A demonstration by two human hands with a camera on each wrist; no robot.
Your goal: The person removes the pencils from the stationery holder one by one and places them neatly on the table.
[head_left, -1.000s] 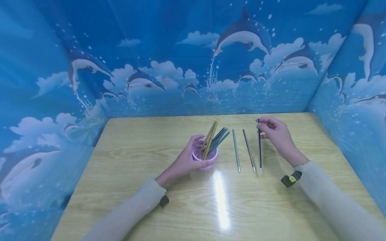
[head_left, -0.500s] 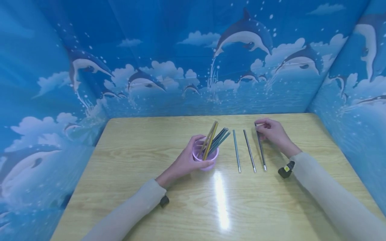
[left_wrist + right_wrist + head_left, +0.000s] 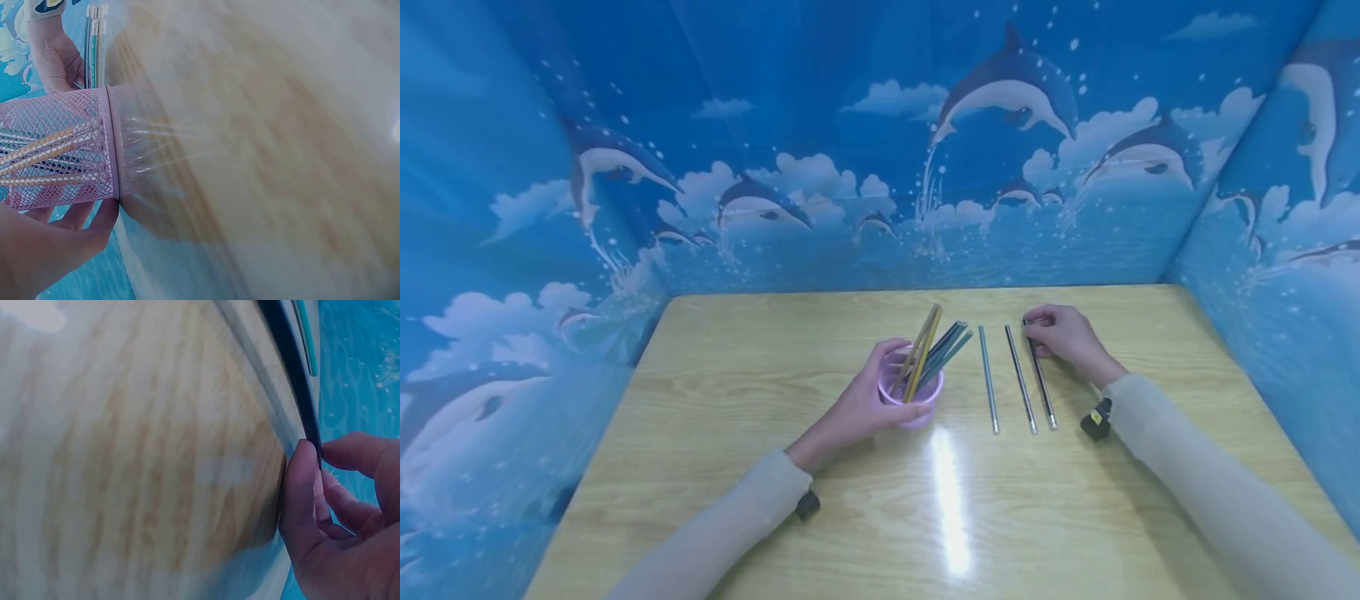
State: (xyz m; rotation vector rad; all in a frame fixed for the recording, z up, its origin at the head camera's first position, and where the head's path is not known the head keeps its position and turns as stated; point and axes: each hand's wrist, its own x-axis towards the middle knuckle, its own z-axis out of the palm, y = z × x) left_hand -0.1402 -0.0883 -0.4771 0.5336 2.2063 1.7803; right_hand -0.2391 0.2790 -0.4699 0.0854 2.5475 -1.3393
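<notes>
My left hand (image 3: 865, 396) grips a pink mesh pencil cup (image 3: 917, 419), which stands on the table. Several pencils lean in it, among them a yellow pencil (image 3: 922, 353) and teal pencils (image 3: 953, 345). In the left wrist view the cup (image 3: 56, 109) appears sideways, with fingers against its wall. To the right, my right hand (image 3: 1067, 337) pinches the far end of a dark pencil (image 3: 1042, 385) between thumb and fingertips. The right wrist view shows that dark pencil (image 3: 290, 365) slanting down to the pinch. Left of it lie another dark pencil (image 3: 1021, 379) and a teal pencil (image 3: 988, 379), roughly parallel.
The wood-grain table (image 3: 737, 350) has a bright light reflection in front of the cup. Behind and at both sides rises a blue curtain (image 3: 835, 242) printed with dolphins. A small black wrist device (image 3: 1097, 419) sits at the right sleeve.
My right hand has shifted left and a little nearer, bringing the pinched dark pencil's far end closer to the two lying pencils. The left hand and cup stay in place.
</notes>
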